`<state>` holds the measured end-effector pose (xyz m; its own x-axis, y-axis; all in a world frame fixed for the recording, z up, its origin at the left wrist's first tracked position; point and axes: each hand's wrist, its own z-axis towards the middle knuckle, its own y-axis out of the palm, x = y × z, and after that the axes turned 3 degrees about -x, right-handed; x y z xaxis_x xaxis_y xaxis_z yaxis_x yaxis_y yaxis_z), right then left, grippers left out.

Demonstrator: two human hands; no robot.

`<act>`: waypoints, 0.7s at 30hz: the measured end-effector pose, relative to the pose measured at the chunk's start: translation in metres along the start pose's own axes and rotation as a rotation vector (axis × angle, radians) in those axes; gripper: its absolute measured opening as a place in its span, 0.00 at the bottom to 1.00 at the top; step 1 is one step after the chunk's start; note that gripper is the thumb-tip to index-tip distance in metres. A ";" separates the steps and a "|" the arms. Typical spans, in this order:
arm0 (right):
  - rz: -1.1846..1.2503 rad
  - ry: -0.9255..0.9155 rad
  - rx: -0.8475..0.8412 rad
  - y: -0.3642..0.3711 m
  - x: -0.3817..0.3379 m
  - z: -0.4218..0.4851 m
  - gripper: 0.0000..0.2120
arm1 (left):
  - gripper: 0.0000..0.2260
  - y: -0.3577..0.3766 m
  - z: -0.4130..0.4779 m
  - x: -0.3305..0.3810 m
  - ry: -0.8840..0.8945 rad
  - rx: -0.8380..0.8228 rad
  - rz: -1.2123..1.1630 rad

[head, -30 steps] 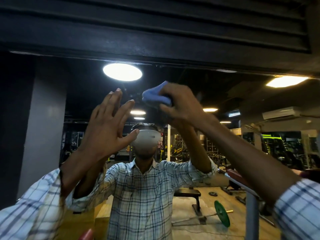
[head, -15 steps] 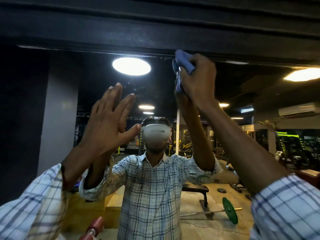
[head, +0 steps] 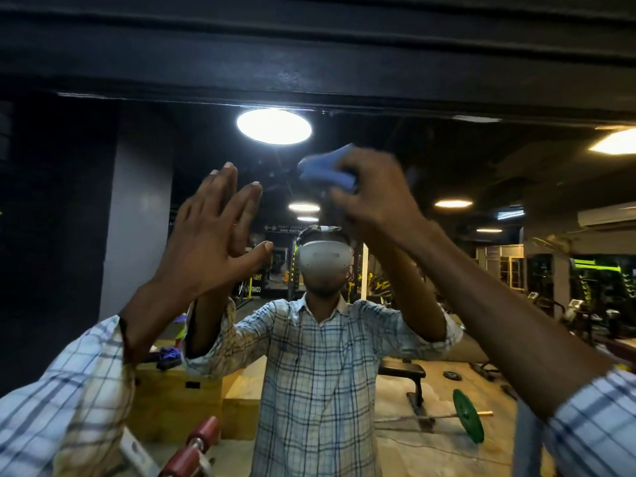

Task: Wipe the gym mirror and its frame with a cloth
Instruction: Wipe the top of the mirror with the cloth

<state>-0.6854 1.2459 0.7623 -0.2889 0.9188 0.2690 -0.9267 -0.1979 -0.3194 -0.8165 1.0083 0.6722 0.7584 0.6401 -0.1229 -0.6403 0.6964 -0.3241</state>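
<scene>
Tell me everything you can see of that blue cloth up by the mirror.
The blue cloth looks soft and is bunched into a wad. The right hand grips it, hiding its right part; the left end sticks out, blurred. It is held up at the mirror glass, below the dark top frame.

Round ceiling light [head: 274,126] lit; green plate [head: 468,421] on floor nr bench [head: 402,372].

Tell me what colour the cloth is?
Blue; the cloth shows in the head view, gripped by the right hand.
</scene>
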 end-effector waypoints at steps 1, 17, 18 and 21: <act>0.031 0.140 0.130 -0.006 0.005 0.000 0.07 | 0.40 0.000 -0.001 -0.002 0.002 -0.005 0.008; 0.014 -0.014 -0.192 0.060 -0.057 -0.085 0.12 | 0.40 -0.010 0.000 -0.046 0.140 -0.014 0.026; 0.003 -0.007 -0.203 0.055 -0.053 -0.089 0.14 | 0.40 -0.010 -0.001 -0.048 0.137 -0.013 0.020; 0.013 0.340 0.229 0.036 -0.034 -0.096 0.12 | 0.40 -0.010 -0.002 -0.053 0.135 -0.014 0.035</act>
<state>-0.6863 1.2406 0.6543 -0.2404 0.9687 -0.0618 -0.9642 -0.2457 -0.0998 -0.8502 0.9664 0.6799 0.7460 0.6134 -0.2593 -0.6653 0.6695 -0.3303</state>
